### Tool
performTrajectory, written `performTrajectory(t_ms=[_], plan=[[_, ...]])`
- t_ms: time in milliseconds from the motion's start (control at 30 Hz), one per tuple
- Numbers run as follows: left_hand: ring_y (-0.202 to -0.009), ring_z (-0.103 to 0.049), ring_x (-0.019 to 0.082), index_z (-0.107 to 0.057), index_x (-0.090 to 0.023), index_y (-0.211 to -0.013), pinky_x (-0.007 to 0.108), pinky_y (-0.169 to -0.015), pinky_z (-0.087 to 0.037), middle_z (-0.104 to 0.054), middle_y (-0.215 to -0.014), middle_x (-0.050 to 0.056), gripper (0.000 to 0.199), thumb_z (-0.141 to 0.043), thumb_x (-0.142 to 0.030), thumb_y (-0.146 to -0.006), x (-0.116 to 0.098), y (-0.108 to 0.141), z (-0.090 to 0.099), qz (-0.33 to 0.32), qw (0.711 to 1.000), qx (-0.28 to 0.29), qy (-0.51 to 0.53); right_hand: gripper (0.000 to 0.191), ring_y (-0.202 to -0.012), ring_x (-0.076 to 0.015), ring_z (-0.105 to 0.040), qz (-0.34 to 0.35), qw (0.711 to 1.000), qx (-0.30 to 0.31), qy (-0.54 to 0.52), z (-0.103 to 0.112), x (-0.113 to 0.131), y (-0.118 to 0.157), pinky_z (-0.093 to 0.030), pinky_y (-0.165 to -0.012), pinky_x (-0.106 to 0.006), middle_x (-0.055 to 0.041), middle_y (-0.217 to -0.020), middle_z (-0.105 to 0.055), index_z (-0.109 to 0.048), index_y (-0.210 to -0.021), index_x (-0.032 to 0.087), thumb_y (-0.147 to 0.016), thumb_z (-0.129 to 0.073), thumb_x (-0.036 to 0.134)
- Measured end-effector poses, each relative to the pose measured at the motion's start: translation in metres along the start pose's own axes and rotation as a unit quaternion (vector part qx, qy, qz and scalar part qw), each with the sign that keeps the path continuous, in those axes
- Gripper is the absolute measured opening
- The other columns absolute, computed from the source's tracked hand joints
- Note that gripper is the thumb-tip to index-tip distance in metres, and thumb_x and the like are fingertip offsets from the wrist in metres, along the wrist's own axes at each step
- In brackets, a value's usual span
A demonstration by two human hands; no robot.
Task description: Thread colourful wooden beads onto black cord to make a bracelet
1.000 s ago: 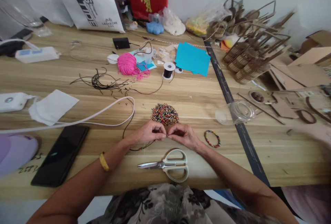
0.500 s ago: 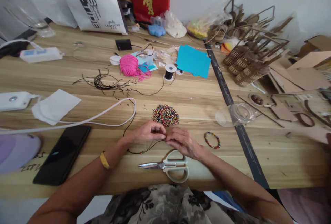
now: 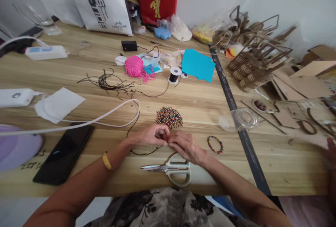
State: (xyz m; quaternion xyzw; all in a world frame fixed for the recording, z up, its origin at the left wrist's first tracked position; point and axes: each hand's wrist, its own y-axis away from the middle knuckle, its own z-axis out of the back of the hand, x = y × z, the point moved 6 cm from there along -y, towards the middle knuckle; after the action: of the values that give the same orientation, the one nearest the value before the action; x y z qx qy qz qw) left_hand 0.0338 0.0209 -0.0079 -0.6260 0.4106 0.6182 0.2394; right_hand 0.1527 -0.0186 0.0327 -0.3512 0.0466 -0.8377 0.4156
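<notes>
My left hand (image 3: pixel 154 135) and my right hand (image 3: pixel 185 145) meet fingertip to fingertip over the wood, both pinched on a thin black cord (image 3: pixel 136 154). A few small beads (image 3: pixel 144 154) sit on this cord, left of my fingers. Just beyond my hands lies a pile of multicoloured beads (image 3: pixel 169 117). Scissors (image 3: pixel 178 168) with pale handles rest nearer to me, blades pointing left. To the right of my right hand is a beaded bracelet (image 3: pixel 215 144).
A black phone (image 3: pixel 64 153) and white cable (image 3: pixel 105 116) lie left. Further back are pink yarn (image 3: pixel 134 66), a black thread spool (image 3: pixel 174 75) and blue sheets (image 3: pixel 198 64). A clear plastic cup (image 3: pixel 238 119) lies right. Another person's hand (image 3: pixel 331 151) shows at the right edge.
Both hands stay together, with the left fingers slightly shifted and curled. The view has moved a little. The other person's hand has come slightly more into view.
</notes>
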Motion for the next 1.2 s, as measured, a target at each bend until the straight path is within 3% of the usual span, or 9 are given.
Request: performTrajectory(t_ms=[333, 533, 833, 1000, 1200], plan=[[-0.057, -0.047, 0.008, -0.06, -0.01, -0.076, 0.018, -0.053, -0.035, -0.055, -0.063, -0.002, 0.027, -0.072, -0.033, -0.071, 0.002, -0.002, 0.0, -0.002, 0.998, 0.005, -0.063, 0.005, -0.073, -0.0131, -0.061, 0.01, 0.999, -0.045, -0.009, 0.004, 0.0, 0.004, -0.049, -0.064, -0.023, -0.0048, -0.082, -0.064, -0.055, -0.096, 0.017, -0.094, -0.051, 0.019], [-0.059, -0.047, 0.008, -0.062, -0.01, -0.073, 0.018, -0.055, -0.037, -0.057, -0.064, -0.001, 0.025, -0.07, -0.034, -0.073, -0.003, -0.002, -0.003, -0.018, 0.998, 0.02, -0.063, 0.005, -0.073, -0.0127, -0.061, 0.008, 0.999, -0.039, -0.001, 0.003, 0.0, 0.005, -0.048, -0.064, -0.023, -0.0038, -0.082, -0.064, -0.055, -0.097, 0.019, -0.094, -0.052, 0.02], [-0.056, -0.047, 0.008, -0.063, -0.01, -0.075, 0.018, -0.053, -0.035, -0.056, -0.06, -0.002, 0.025, -0.069, -0.034, -0.074, 0.001, -0.002, 0.003, -0.006, 0.998, -0.004, -0.059, 0.006, -0.074, -0.0139, -0.061, 0.004, 0.999, -0.037, -0.026, 0.005, -0.003, 0.002, -0.048, -0.063, -0.023, -0.0057, -0.083, -0.064, -0.055, -0.097, 0.018, -0.094, -0.05, 0.02], [-0.055, -0.049, 0.008, -0.064, -0.01, -0.077, 0.019, -0.053, -0.037, -0.055, -0.06, -0.002, 0.024, -0.066, -0.034, -0.077, 0.005, -0.002, 0.006, 0.0, 0.998, -0.033, -0.058, 0.008, -0.077, -0.0155, -0.061, -0.076, 0.996, -0.053, 0.011, 0.02, -0.025, 0.005, -0.048, -0.068, -0.026, -0.007, -0.087, -0.063, -0.056, -0.096, 0.019, -0.094, -0.048, 0.02], [-0.055, -0.049, 0.008, -0.064, -0.01, -0.076, 0.02, -0.055, -0.039, -0.057, -0.061, -0.001, 0.024, -0.066, -0.034, -0.076, 0.004, -0.001, 0.01, -0.003, 0.996, -0.068, -0.049, 0.011, -0.066, -0.0132, -0.057, -0.188, 0.976, -0.031, 0.106, 0.033, -0.05, 0.011, -0.042, -0.058, -0.022, -0.006, -0.086, -0.062, -0.058, -0.093, 0.017, -0.093, -0.048, 0.021]])
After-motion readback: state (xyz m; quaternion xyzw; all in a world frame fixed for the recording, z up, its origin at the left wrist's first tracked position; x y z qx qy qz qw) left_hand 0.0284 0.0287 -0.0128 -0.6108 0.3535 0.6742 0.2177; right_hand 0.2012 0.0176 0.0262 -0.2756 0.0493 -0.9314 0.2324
